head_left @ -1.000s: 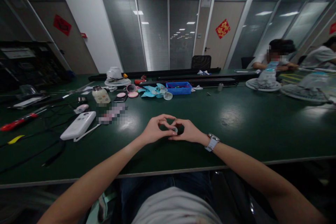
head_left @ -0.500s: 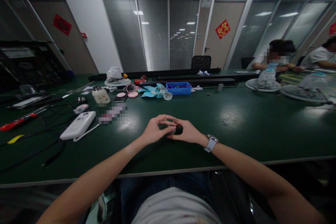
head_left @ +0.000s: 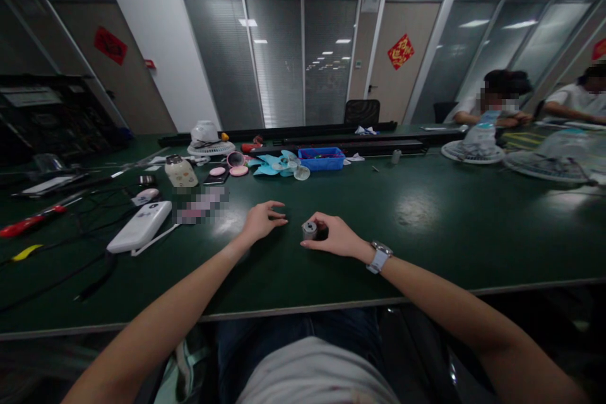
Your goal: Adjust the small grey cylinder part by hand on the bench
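Two hands, left (head_left: 259,221) and right (head_left: 335,237); one small metal cylinder (head_left: 309,230); one white power bank (head_left: 139,226); one blue tray (head_left: 323,158); two round pink lids (head_left: 238,170), (head_left: 218,171).

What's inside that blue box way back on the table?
The shallow blue plastic tray on the dark green table holds small reddish and greenish bits. Its front wall hides the rest, and they are too small to identify.

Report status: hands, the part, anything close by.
Right hand grips small silver cylinder on green table. Left hand apart, fingers curled, empty. Nothing between them; white power bank well to the left.
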A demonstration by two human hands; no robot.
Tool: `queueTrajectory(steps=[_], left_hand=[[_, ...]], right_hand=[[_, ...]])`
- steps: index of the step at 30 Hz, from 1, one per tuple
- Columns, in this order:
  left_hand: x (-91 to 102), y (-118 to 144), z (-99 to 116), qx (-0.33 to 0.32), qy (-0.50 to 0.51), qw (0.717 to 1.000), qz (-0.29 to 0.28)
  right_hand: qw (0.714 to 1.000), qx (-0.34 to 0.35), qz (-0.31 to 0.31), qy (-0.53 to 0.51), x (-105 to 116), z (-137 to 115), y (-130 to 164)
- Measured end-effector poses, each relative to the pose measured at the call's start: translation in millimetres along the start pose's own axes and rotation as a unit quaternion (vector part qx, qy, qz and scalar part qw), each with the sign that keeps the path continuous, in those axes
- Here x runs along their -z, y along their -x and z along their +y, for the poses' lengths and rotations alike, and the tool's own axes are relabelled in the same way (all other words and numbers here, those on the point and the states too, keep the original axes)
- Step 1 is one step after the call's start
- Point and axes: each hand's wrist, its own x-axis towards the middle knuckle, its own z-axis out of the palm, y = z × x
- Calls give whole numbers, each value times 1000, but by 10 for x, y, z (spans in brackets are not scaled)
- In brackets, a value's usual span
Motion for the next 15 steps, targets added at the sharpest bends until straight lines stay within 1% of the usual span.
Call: queueTrajectory(steps=[2, 4, 9, 12, 15], left_hand=[[15, -9, -18, 1, -23, 1000, -2], [33, -3, -15, 8, -53, 999, 7], [57, 49, 36, 49, -131, 988, 71], [46, 67, 59, 66, -145, 983, 86], [20, 69, 55, 85, -139, 982, 100]], right_hand=[[1000, 0, 0, 0, -2, 4, -2], [1000, -1, -1, -1, -3, 6, -2], [1000, -1, -3, -3, 6, 7, 3], [1000, 1, -3, -4, 9, 11, 6], [1000, 4, -3, -6, 5, 25, 3]])
